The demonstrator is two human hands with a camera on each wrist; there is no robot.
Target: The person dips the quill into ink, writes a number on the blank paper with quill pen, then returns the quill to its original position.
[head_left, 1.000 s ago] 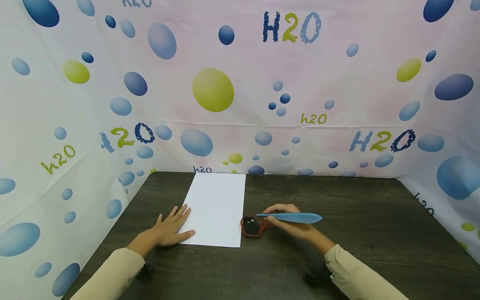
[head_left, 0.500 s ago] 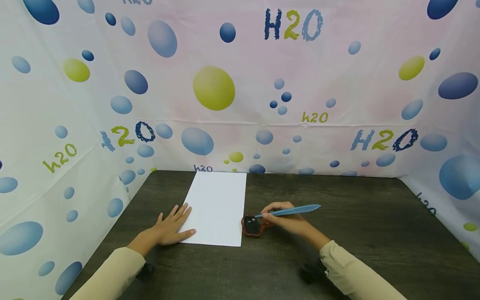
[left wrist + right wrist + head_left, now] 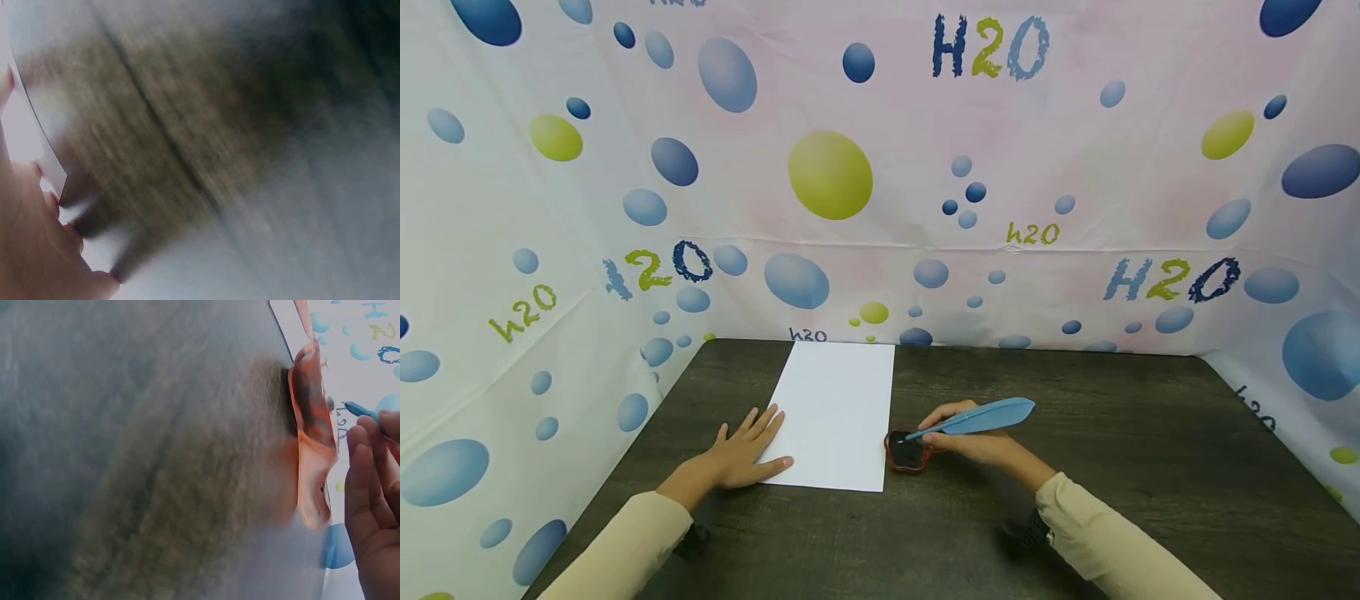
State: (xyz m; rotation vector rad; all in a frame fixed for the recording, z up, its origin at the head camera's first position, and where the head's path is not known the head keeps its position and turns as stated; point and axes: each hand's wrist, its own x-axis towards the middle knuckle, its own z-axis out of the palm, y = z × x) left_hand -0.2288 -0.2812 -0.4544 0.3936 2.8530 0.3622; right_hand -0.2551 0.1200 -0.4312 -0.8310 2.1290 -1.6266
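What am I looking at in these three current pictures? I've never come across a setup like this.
There is no machine here: a person works with two bare hands. The wide picture comes from a camera worn on the head; the other two come from cameras on the wrists, tilted and partly blurred.

On the dark table lies a sheet of white paper. The left hand is spread across its left edge. Beside its right edge sits a small orange-red holder with something dark inside. The right hand pinches a blue feather-shaped pen, its tip near that dark part. Behind hangs a cloth printed with bubbles and "H2O".
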